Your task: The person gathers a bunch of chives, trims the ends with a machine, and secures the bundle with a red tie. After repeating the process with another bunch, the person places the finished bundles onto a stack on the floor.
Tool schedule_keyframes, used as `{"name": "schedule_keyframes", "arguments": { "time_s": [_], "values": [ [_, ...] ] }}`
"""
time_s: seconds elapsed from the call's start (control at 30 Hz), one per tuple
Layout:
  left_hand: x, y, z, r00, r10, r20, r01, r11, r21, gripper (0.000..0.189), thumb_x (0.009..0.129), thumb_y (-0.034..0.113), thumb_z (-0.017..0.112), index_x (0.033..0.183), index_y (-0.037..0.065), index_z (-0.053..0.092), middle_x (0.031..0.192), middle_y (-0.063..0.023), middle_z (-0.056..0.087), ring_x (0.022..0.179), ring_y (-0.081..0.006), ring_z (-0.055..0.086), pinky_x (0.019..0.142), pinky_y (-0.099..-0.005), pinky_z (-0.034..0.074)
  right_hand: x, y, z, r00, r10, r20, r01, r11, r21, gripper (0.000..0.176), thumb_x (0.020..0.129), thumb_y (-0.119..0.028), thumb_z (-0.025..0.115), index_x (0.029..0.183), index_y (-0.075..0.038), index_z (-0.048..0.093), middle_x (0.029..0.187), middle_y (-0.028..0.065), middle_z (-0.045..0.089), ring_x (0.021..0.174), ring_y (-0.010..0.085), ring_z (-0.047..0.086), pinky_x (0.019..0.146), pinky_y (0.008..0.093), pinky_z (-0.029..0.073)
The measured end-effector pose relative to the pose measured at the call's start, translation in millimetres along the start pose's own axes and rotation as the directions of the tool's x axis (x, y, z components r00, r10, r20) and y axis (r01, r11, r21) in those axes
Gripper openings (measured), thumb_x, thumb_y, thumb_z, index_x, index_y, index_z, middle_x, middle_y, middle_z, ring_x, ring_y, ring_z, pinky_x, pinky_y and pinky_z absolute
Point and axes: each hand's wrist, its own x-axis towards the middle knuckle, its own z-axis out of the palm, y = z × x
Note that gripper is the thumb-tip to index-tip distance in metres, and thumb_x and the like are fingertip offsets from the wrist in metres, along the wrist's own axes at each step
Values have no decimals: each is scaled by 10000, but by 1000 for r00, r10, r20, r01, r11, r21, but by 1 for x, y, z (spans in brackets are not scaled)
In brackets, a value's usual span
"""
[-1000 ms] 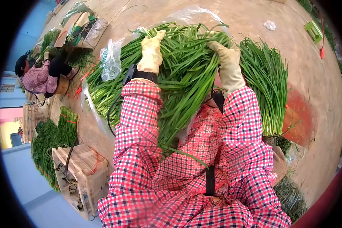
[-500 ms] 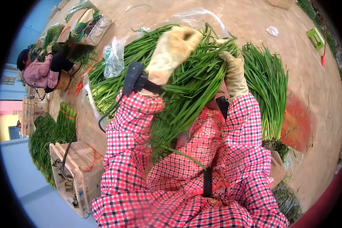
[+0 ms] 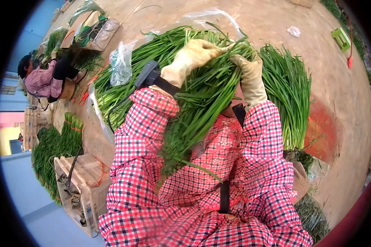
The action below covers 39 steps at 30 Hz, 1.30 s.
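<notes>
A bunch of garlic chives (image 3: 212, 101), long flat green leaves, lies across my lap and slants up to both gloved hands. My right hand (image 3: 251, 70), in a cream work glove, is closed around the upper end of this bunch. My left hand (image 3: 197, 52), gloved alike, has its fingers pinched together on some leaves just left of the right hand; the fingertips are partly hidden. Behind and left, a larger heap of chives (image 3: 111, 96) rests on clear plastic sheeting (image 3: 121, 64). To the right stands another pile of chives (image 3: 286, 99), pale stem ends toward me.
A plastic crate (image 3: 84, 189) stands at lower left beside tied chive bundles (image 3: 55, 154). At upper left a co-worker (image 3: 43, 78) sits low, handling greens. A green plastic object (image 3: 341, 40) and a crumpled white scrap (image 3: 293, 31) lie on the floor. A red patch (image 3: 321, 131) shows at right.
My left hand has come down and right, from a blurred raised position above the bunch to leaves beside my right hand. My right hand keeps its hold, barely shifted.
</notes>
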Motion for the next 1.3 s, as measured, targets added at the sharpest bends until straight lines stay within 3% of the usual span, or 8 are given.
{"name": "schedule_keyframes", "arguments": {
  "time_s": [0.1, 0.27, 0.37, 0.6, 0.83, 1.0, 1.23, 1.3],
  "values": [
    [1, -3, -15, 964, -39, -263, -59, 933, -354, 221, 888, 268, 681, 1037, 111, 721, 841, -11, 704, 636, -47, 596, 675, -226, 506, -4, -11, 7, 987, 140, -82, -119, 967, 224, 219, 785, 0, 704, 996, 3, 647, 887, 54, 683, 753, 114, 636, 691, 248, 536],
    [2, 24, -4, 998, 29, -63, -19, 988, 153, 507, 887, 454, 609, 1213, 67, 633, 1169, -122, 666, 1109, -247, 615, 963, -330, 461, -3, -11, 11, 986, 114, -123, -94, 983, 160, 215, 791, 19, 682, 1001, 6, 635, 882, 46, 673, 754, 116, 624, 689, 250, 522],
    [18, 16, 8, 971, 224, -78, -209, 964, 164, 532, 852, 417, 661, 1214, 29, 617, 1145, -154, 667, 1068, -248, 636, 927, -337, 481, -5, -20, 16, 992, 77, -97, -62, 987, 146, 225, 791, 14, 680, 1012, 9, 635, 886, 44, 673, 759, 116, 625, 702, 253, 523],
    [19, 16, 6, 1000, -16, -24, 16, 1000, 14, 372, 844, 361, 684, 1126, 119, 690, 995, -122, 704, 919, -231, 663, 823, -331, 489, -3, -13, 10, 994, -4, -111, 13, 997, 80, 297, 806, -6, 697, 1096, 11, 632, 960, 62, 688, 824, 121, 634, 733, 246, 522],
    [-2, -9, 26, 827, 541, -153, -468, 813, 345, 329, 880, 108, 579, 1204, 69, 624, 1089, -153, 668, 990, -285, 641, 899, -353, 493, 6, -20, 18, 969, 208, -132, -221, 971, -90, 322, 766, -32, 745, 1076, -11, 662, 941, 58, 698, 853, 145, 646, 756, 265, 520],
    [12, 9, 7, 991, 46, 127, -61, 991, 122, 301, 902, 137, 578, 1176, 38, 650, 1112, -153, 677, 1049, -236, 637, 930, -311, 483, 2, -27, 20, 983, 163, -89, -161, 986, 32, 337, 760, -25, 748, 1085, -13, 660, 951, 69, 700, 818, 144, 655, 751, 270, 534],
    [26, -15, -28, 956, 292, 11, -268, 891, -366, 357, 870, 27, 605, 1223, 67, 635, 1167, -94, 669, 996, -173, 638, 924, -301, 505, -2, -17, 14, 989, 117, -95, -101, 983, 154, 314, 794, 23, 699, 1102, 23, 638, 962, 77, 694, 817, 125, 657, 761, 245, 549],
    [19, 0, -19, 939, 328, 104, -302, 931, -205, 327, 897, 63, 586, 1221, 58, 633, 1166, -87, 667, 991, -173, 632, 921, -301, 503, -2, -21, 16, 992, 97, -78, -87, 989, 120, 315, 793, 27, 697, 1102, 33, 635, 966, 81, 691, 823, 127, 655, 771, 251, 547]
  ]
}}
